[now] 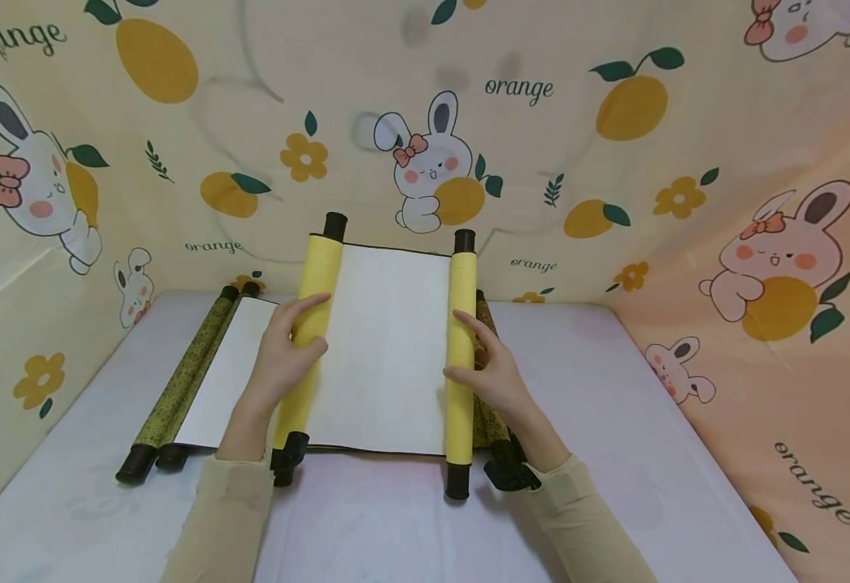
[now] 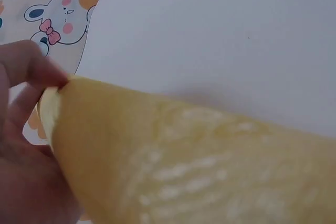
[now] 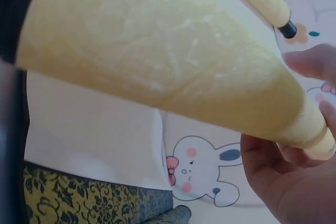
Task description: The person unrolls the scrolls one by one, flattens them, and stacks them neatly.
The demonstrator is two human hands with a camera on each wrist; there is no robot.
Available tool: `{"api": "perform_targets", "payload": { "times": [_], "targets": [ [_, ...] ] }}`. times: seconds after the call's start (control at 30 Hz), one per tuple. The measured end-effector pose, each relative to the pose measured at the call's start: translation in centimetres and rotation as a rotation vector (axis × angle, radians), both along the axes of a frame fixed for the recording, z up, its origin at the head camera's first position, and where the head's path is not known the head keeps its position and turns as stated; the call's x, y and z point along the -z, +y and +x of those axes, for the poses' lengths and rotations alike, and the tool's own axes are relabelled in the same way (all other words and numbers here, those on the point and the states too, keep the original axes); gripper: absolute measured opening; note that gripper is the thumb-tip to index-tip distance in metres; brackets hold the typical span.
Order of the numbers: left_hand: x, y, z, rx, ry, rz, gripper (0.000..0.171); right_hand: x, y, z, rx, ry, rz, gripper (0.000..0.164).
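Observation:
A partly unrolled scroll shows a white middle sheet (image 1: 390, 348) between two yellow rolls with black end knobs. My left hand (image 1: 279, 356) grips the left yellow roll (image 1: 317, 267), thumb and fingers curled round it. In the left wrist view, the fingertips of the left hand (image 2: 23, 108) bend over the edge of the yellow roll (image 2: 184, 150). The right yellow roll (image 1: 461, 421) is held by my right hand (image 1: 496, 368), thumb on its near side. The scroll is tilted, its far end higher, and overlaps a second scroll behind it.
The second scroll lies on the white-covered table (image 1: 600, 421): dark green-gold patterned rolls (image 1: 186, 380) at left, another patterned roll (image 1: 492, 429) at right, and white paper (image 1: 224, 364) between. A cloth backdrop (image 1: 527, 162) with rabbits and oranges rises behind and at both sides.

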State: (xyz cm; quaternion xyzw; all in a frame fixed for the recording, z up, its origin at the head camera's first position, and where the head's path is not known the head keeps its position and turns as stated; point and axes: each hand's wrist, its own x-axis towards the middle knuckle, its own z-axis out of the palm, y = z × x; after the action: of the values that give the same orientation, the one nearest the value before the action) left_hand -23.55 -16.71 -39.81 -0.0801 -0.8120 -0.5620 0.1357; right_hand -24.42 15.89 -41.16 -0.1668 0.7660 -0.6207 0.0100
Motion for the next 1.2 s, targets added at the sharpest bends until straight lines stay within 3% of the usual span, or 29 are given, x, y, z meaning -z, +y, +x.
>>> {"api": "perform_targets", "payload": {
  "times": [0.37,0.67,1.0,1.2],
  "targets": [
    [0.2,-0.2,0.1,-0.037,0.009,0.005,0.062,0.0,0.7,-0.3,0.007,0.051,0.072,0.086],
    [-0.2,-0.7,0.5,-0.051,-0.033,0.037,0.065,-0.4,1.4,-0.4,-0.009,0.085,0.066,0.09],
    [-0.3,-1.6,0.3,-0.075,0.037,-0.023,0.063,-0.7,1.7,-0.3,0.063,0.029,0.075,0.085],
    [-0.4,-1.6,0.2,-0.087,0.019,-0.021,0.062,-0.5,1.7,-0.3,0.08,-0.009,0.06,0.082]
  ]
}}
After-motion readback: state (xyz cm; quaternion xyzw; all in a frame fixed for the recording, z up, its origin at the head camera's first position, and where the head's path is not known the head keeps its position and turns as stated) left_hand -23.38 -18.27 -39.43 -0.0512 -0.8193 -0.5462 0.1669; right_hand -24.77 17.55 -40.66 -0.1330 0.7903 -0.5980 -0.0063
